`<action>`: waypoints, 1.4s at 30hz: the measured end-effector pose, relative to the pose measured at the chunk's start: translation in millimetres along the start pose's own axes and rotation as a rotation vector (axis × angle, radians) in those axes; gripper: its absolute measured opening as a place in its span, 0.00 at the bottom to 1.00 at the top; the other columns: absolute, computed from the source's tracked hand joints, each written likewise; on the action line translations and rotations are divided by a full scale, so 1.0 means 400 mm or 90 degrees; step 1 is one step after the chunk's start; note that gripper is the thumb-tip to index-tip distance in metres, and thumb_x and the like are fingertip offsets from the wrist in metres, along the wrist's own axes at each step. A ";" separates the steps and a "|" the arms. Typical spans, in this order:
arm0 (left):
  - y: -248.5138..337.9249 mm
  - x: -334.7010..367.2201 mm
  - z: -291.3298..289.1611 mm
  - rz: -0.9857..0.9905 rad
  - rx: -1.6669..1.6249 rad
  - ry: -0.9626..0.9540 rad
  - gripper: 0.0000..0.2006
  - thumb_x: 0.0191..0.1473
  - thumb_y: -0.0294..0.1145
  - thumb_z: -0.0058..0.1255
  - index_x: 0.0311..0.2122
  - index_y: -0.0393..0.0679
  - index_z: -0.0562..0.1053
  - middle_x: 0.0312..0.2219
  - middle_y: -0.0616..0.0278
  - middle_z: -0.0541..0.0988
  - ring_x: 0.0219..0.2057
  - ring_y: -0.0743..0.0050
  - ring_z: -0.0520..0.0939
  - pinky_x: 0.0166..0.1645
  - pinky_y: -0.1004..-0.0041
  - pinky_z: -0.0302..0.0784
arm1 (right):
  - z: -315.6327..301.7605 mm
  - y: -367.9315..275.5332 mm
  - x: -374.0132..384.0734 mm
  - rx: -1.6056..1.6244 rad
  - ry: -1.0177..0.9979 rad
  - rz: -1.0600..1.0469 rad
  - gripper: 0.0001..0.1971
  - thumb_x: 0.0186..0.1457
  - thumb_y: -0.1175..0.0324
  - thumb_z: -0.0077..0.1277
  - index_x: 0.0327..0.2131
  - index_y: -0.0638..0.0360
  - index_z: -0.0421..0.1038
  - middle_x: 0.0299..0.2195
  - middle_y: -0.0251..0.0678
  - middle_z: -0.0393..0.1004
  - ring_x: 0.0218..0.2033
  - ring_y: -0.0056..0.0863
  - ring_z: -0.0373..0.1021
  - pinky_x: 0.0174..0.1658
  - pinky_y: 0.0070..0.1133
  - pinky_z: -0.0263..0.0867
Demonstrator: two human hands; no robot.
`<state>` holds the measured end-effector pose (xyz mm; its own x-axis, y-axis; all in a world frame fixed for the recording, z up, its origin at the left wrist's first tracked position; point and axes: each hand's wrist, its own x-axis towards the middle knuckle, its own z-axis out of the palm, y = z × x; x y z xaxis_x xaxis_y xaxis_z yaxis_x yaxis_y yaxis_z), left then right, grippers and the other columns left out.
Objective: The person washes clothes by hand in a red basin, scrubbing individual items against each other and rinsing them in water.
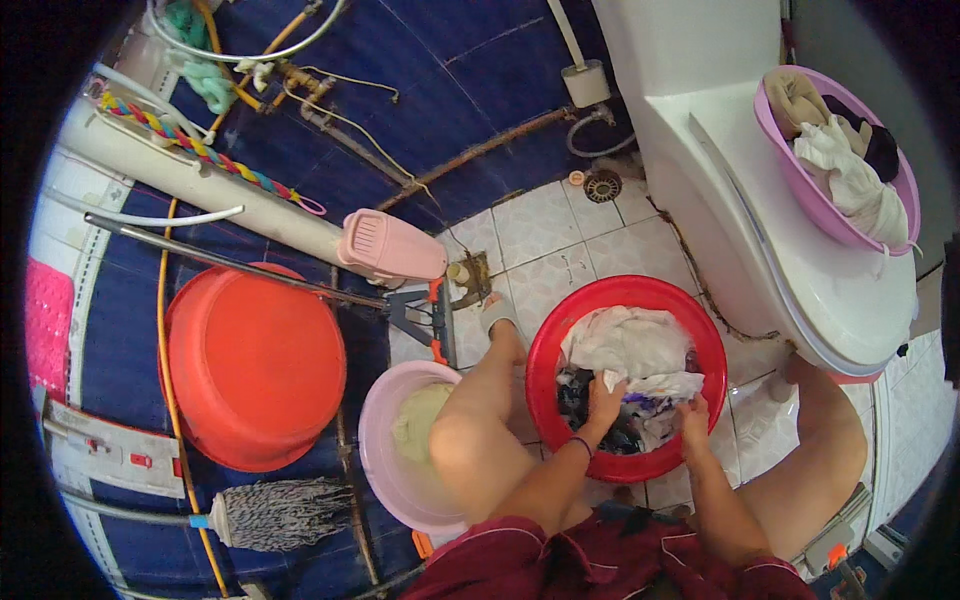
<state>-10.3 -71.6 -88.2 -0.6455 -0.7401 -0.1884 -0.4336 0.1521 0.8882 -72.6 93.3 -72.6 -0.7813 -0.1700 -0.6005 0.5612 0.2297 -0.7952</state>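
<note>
Both of my hands are in a red basin (715, 345) on the tiled floor, full of wet laundry. A white cloth (628, 338) is bunched over its far half, and dark and purple-patterned clothes (645, 415) lie nearer me. My left hand (605, 398) pinches the near edge of the white cloth, left of the basin's middle. At the right side, my right hand (693, 415) closes on the cloth's other end, so a strip of it runs between the hands. The fingertips are partly hidden by fabric.
To my left stands a pale pink basin (375, 440) with light cloth in water. A large orange-red basin (255, 365) leans on the blue wall above a mop (280, 515). On the white toilet lid (840, 315) sits a purple basin (800, 205) of clothes. A floor drain (602, 186) lies ahead.
</note>
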 end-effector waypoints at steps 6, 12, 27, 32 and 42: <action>-0.058 -0.125 0.022 0.353 0.359 -0.406 0.13 0.36 0.23 0.43 0.33 0.42 0.63 0.31 0.50 0.65 0.36 0.52 0.65 0.37 0.64 0.64 | 0.004 -0.054 -0.044 0.028 -0.129 0.053 0.17 0.44 0.69 0.42 0.40 0.61 0.57 0.31 0.33 0.63 0.30 0.21 0.62 0.32 0.17 0.57; -0.035 -0.055 -0.015 0.142 0.566 -0.372 0.09 0.40 0.26 0.35 0.31 0.43 0.64 0.32 0.57 0.63 0.38 0.59 0.65 0.36 0.67 0.66 | 0.005 -0.055 -0.060 0.026 -0.207 0.128 0.11 0.46 0.66 0.41 0.35 0.56 0.62 0.26 0.26 0.65 0.25 0.17 0.62 0.25 0.13 0.56; 0.181 -0.116 0.039 -0.080 0.135 -0.195 0.14 0.41 0.36 0.43 0.34 0.41 0.62 0.25 0.47 0.70 0.28 0.53 0.72 0.30 0.64 0.66 | 0.004 -0.052 -0.050 0.336 -0.173 0.397 0.26 0.41 0.47 0.42 0.39 0.57 0.57 0.41 0.39 0.58 0.39 0.33 0.60 0.34 0.30 0.62; 0.299 -0.253 0.039 0.123 0.072 -0.229 0.11 0.37 0.30 0.46 0.30 0.45 0.64 0.24 0.56 0.70 0.29 0.57 0.70 0.34 0.65 0.61 | 0.020 0.085 0.005 0.433 -0.590 -0.044 0.14 0.46 0.61 0.39 0.34 0.58 0.62 0.29 0.37 0.66 0.33 0.27 0.64 0.36 0.25 0.62; 0.295 -0.260 0.049 0.470 0.331 -0.114 0.16 0.41 0.27 0.38 0.40 0.38 0.63 0.43 0.52 0.61 0.47 0.59 0.59 0.51 0.67 0.49 | 0.007 0.068 0.068 0.659 -0.408 0.097 0.12 0.46 0.65 0.34 0.34 0.56 0.63 0.31 0.36 0.66 0.32 0.27 0.64 0.35 0.23 0.62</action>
<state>-6.7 36.2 27.9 -0.9396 -0.2323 0.2513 -0.0727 0.8531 0.5166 -78.0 92.1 -110.8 -0.5770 -0.7158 -0.3934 0.8155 -0.5315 -0.2291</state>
